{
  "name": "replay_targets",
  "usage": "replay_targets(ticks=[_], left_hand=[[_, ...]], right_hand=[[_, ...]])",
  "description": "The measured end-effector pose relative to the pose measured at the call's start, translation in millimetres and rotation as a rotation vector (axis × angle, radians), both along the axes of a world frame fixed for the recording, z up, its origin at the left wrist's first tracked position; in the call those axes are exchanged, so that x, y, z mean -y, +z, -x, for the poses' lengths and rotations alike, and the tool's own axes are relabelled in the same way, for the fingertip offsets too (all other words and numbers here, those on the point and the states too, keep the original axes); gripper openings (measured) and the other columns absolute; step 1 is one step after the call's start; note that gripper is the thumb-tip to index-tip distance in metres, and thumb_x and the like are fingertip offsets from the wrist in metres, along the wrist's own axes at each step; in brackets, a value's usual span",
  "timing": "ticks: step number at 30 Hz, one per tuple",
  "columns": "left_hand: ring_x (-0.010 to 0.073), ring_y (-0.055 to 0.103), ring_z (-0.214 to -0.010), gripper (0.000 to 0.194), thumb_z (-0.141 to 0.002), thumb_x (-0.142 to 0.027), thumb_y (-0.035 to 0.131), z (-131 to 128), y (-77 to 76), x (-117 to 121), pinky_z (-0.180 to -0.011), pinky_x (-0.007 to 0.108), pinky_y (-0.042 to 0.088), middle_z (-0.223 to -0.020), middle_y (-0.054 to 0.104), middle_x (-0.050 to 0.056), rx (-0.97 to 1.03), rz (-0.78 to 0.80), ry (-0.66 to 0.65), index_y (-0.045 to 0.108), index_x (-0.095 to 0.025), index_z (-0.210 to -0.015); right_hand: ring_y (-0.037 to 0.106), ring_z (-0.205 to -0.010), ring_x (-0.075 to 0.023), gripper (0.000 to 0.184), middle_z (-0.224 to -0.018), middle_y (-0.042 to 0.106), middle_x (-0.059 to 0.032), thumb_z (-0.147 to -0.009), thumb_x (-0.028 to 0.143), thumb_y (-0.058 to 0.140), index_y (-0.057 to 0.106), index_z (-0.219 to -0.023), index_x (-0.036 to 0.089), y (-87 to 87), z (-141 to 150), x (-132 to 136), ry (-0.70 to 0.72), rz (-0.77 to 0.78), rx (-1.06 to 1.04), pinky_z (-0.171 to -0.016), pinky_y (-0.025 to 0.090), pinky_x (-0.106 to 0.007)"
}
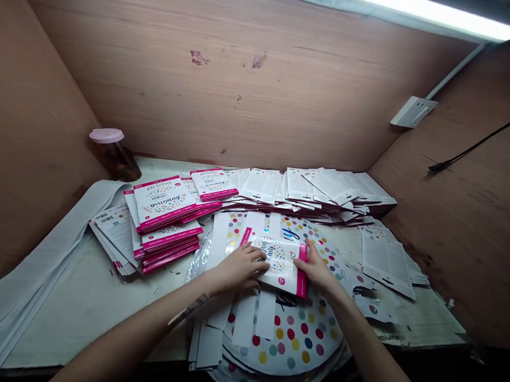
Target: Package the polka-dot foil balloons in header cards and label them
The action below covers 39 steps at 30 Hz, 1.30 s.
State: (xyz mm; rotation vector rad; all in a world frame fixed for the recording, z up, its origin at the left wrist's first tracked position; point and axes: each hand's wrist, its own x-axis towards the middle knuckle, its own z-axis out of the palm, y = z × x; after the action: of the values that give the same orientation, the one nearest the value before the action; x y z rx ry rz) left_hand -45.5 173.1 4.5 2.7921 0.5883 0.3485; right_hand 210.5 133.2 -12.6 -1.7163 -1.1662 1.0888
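Note:
A white balloon packet (289,269) with pink edges and a dotted print lies tilted between my hands, above a stack of flat, round foil balloons (301,346) with coloured dots. My left hand (242,266) is closed on the packet's left end, its fingers curled over the top. At the right end, my right hand (318,268) grips the pink edge, thumb on the face and fingers along the far side. White paper strips (243,323) lie across the balloons, partly under my left hand. The packet's underside is hidden.
Packets with pink edges (163,200) are piled at left; many white packets (311,186) line the back. More white packets (387,259) lie at right. A lidded jar (115,153) stands back left, near long white strips (57,248). Wooden walls (243,98) enclose the table.

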Motion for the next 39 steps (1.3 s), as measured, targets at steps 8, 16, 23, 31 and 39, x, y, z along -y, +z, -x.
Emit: replay_targets(ticks=[8, 16, 23, 31, 39], left_hand=[[0.0315, 0.055, -0.112, 0.034, -0.082, -0.027, 0.069, -10, -26.9, -3, -0.094, 0.044, 0.047, -0.113, 0.062, 0.012, -0.01, -0.093, 0.005, 0.059, -0.019, -0.113], [0.0305, 0.053, -0.118, 0.035, -0.086, -0.03, 0.068, -7, -22.7, 1, -0.098, 0.043, 0.046, -0.121, 0.06, 0.01, 0.006, -0.038, 0.04, 0.058, -0.022, -0.118], [0.031, 0.058, -0.109, 0.037, -0.084, -0.031, 0.069, -12, -18.3, 3, -0.088, 0.044, 0.052, -0.119, 0.061, 0.012, -0.029, 0.002, 0.134, 0.057, -0.019, -0.116], [0.0324, 0.052, -0.121, 0.059, -0.086, -0.051, 0.062, -18, -10.0, -1, -0.098, 0.044, 0.047, -0.144, 0.051, 0.01, -0.162, 0.006, 0.158, 0.051, -0.017, -0.133], [0.0317, 0.053, -0.113, 0.055, -0.088, -0.047, 0.058, -19, -4.4, 3, -0.088, 0.041, 0.049, -0.144, 0.051, 0.007, -0.236, -0.095, 0.138, 0.051, -0.019, -0.135]], right_hand=[[0.034, -0.134, -0.0408, 0.047, -0.137, 0.045, -0.0211, -0.076, 0.026, 0.074, 0.058, -0.118, 0.014, 8.8, 42, -90, -0.154, -0.011, 0.322, -0.11, 0.028, -0.058], [0.064, -0.088, -0.0174, 0.027, -0.105, 0.065, -0.0056, -0.093, 0.035, 0.06, 0.061, -0.11, 0.014, 14.1, 42, -136, -0.019, -0.035, 0.248, -0.077, 0.055, -0.036], [0.065, -0.092, -0.0223, 0.015, -0.091, 0.072, -0.0057, -0.088, 0.025, 0.056, 0.07, -0.084, 0.02, 0.5, 57, -24, 0.134, -0.422, 0.395, -0.088, 0.051, -0.036], [0.055, -0.122, -0.0293, 0.029, -0.12, 0.066, -0.0156, -0.092, 0.017, 0.045, 0.068, -0.109, 0.016, -28.9, 66, 32, 0.224, -0.543, 0.511, -0.106, 0.044, -0.051], [0.061, -0.097, -0.0289, 0.022, -0.11, 0.067, -0.0141, -0.081, 0.021, 0.065, 0.067, -0.102, 0.014, -6.8, 50, 99, 0.703, -0.721, 0.86, -0.078, 0.058, -0.041]])
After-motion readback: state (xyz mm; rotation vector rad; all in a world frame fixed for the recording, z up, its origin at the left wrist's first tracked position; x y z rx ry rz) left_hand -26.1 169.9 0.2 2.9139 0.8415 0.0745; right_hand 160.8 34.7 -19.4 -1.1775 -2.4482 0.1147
